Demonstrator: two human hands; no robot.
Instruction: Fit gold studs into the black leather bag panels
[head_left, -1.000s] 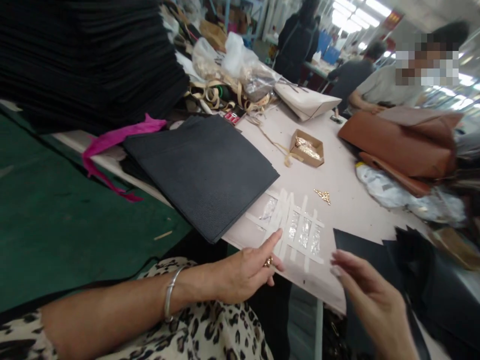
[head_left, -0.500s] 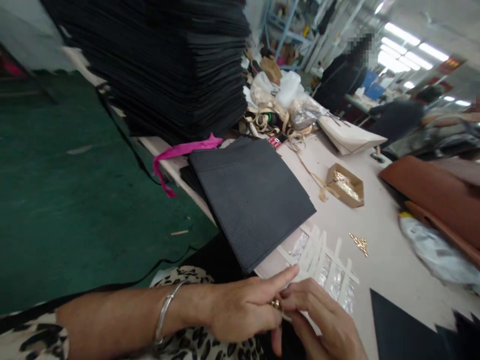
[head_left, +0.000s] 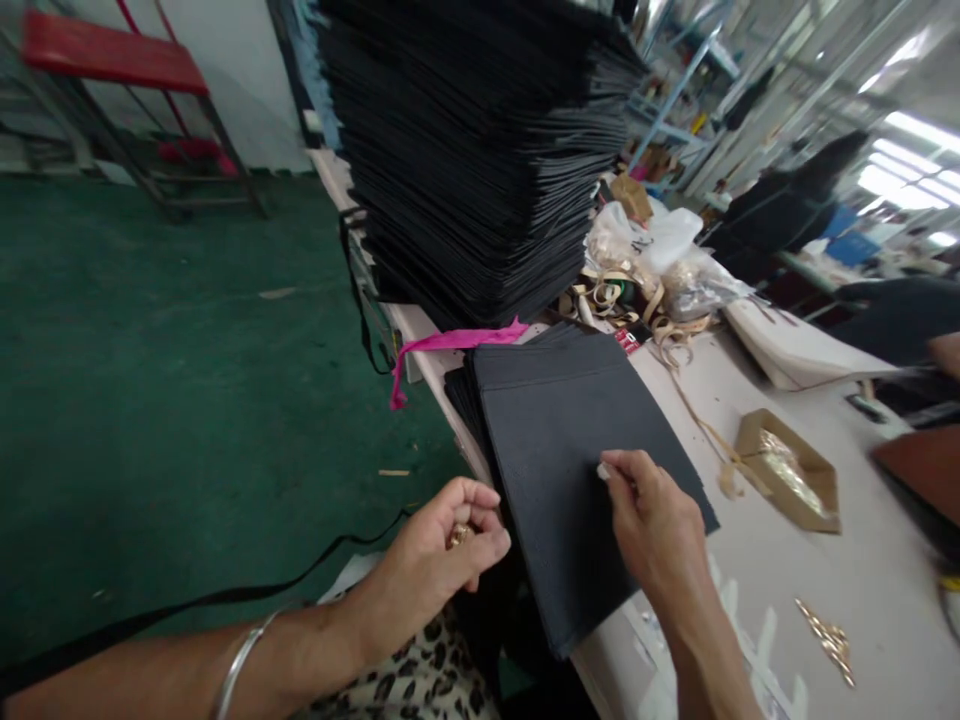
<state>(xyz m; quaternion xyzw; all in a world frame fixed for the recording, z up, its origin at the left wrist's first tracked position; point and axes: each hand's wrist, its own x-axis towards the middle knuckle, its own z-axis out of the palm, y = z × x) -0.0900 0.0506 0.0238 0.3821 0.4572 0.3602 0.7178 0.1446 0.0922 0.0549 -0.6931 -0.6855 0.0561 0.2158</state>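
Observation:
My left hand (head_left: 450, 545) is curled near the table's edge, left of a stack of black leather panels. Small gold-coloured metal pieces (head_left: 460, 536) show between its thumb and bent fingers. Over the top leather panel (head_left: 555, 440), my right hand (head_left: 656, 510) is closed in a pinch. A tiny pale spot shows at its fingertips; I cannot make out what it is. Similar gold metal pieces (head_left: 827, 640) lie in a small pile on the table at the right. Pale strips (head_left: 765, 645) are partly hidden behind my right forearm.
A tall stack of black panels (head_left: 480, 170) stands at the back, with a pink cloth strip (head_left: 457, 340) before it. An open cardboard box (head_left: 787, 475) holds a clear bag of gold pieces. Plastic bags (head_left: 667, 245) and tan strips clutter the back. A red-topped stool (head_left: 112, 55) stands left.
My hands were together over the pale strips and have come apart. The right one has moved onto the black panel, the left one back toward the table's edge. The view has swung left.

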